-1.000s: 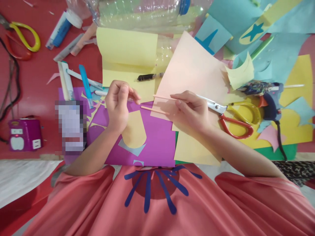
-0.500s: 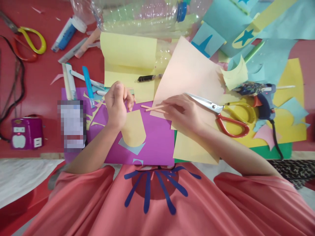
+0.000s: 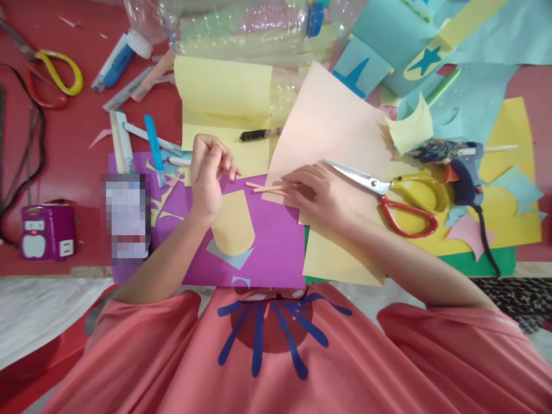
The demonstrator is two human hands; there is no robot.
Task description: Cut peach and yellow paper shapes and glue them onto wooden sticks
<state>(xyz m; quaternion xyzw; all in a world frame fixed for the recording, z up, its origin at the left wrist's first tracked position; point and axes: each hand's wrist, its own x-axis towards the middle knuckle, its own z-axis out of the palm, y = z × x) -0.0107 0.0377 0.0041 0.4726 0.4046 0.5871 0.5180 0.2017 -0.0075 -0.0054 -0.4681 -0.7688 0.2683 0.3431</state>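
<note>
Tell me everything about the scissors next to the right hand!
The scissors have shiny silver blades, metal by the look, joined at a round pivot. One handle loop is yellow, the other red. They lie flat on sheets of paper, blades over the pale pink sheet, which they point across, away from the person. The blades look shut. The tip sits close beside the right hand; I can't tell whether they touch.

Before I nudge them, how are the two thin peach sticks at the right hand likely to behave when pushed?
The thin peach sticks look fairly stiff, since their visible lengths run straight. Being so slender, they are probably light and easily displaced. Because they appear to cross beside the right hand, pushing one may shift the other.
</note>
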